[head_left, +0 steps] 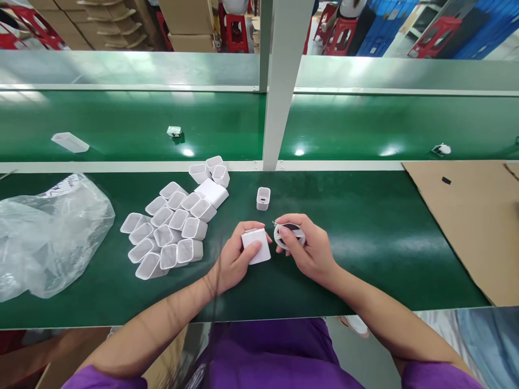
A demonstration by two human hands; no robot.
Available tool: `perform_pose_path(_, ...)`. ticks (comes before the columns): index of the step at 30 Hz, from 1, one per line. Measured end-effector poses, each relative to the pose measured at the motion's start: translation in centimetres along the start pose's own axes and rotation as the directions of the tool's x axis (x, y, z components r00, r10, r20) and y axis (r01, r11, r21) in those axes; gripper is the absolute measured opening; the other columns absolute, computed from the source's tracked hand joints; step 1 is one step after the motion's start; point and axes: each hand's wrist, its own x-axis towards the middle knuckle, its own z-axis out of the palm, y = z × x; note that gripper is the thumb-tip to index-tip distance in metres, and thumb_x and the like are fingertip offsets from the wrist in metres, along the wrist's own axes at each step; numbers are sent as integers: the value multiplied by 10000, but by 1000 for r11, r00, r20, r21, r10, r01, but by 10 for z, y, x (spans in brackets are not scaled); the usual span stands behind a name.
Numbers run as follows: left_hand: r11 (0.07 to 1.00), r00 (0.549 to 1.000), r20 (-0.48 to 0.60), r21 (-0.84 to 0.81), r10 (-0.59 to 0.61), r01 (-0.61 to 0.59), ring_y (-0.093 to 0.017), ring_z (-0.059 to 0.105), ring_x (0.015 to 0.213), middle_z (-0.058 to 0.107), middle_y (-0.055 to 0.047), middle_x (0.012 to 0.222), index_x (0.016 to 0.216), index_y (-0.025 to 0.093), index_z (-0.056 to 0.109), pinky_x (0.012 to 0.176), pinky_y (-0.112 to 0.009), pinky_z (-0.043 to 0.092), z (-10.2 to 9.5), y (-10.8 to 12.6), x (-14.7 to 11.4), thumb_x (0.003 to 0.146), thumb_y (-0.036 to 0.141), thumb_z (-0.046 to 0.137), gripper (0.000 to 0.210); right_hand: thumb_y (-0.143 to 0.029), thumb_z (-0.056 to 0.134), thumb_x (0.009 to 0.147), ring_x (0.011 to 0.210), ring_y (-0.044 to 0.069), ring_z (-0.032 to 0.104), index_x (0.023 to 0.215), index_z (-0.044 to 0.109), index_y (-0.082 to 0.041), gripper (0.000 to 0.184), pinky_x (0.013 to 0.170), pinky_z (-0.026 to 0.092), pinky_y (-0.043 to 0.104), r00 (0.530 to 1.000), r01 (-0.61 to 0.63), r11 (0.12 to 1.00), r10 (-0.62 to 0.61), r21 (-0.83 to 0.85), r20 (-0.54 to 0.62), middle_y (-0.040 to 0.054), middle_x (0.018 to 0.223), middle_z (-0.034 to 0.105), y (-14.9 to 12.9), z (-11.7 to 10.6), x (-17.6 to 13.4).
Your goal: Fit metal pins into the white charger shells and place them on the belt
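Note:
My left hand (237, 254) is closed around a white plastic housing (257, 247), thumb on its flat face. Just to the right, my right hand (306, 246) grips a small round white part (290, 236) with a dark middle; its exact kind is not clear. A small metallic bit shows at its left edge, close to the housing but apart from it. Beyond my hands stands a single white housing (263, 199) with a dark slot inside. A cluster of open, hollow white housings (178, 220) lies left of my left hand.
A clear plastic bag (52, 237) lies at the left. Cardboard (466, 227) covers the right end, with a small black piece (446, 180) on it. Behind a white post (279, 81), a green belt (227, 119) carries a white housing (70, 142) and small parts (174, 131).

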Motion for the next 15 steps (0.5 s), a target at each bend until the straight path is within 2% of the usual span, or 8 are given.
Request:
perform_pose_path(3, 996, 999, 12, 76, 50, -51, -143, 634, 769, 680, -32, 939, 1136, 209, 492, 683, -254, 491, 1, 0, -2, 920, 383, 499, 278, -276, 451, 967, 575, 100, 636, 1047, 536, -220, 130, 577, 525, 219, 1000, 11, 999, -11, 30, 4, -19, 762, 646, -1, 8, -4)
perform_pose_path(9, 976, 994, -12, 194, 106, -102, -144, 633, 736, 676, -28, 911, 1110, 206, 502, 640, -257, 490, 2, 0, -2, 899, 347, 514, 254, -235, 445, 962, 596, 90, 632, 1037, 528, -222, 112, 600, 542, 225, 996, 92, 993, -92, -79, 9, 16, 932, 660, 2, 10, -3)
perform_pose_path(15, 952, 993, -37, 289, 115, -100, -142, 624, 691, 667, -25, 895, 1091, 204, 495, 609, -263, 487, 3, -3, -4, 883, 307, 507, 232, -196, 445, 960, 657, 99, 633, 1039, 507, -222, 104, 588, 521, 214, 990, 143, 978, -142, -152, 12, 15, 913, 639, 3, 14, -4)
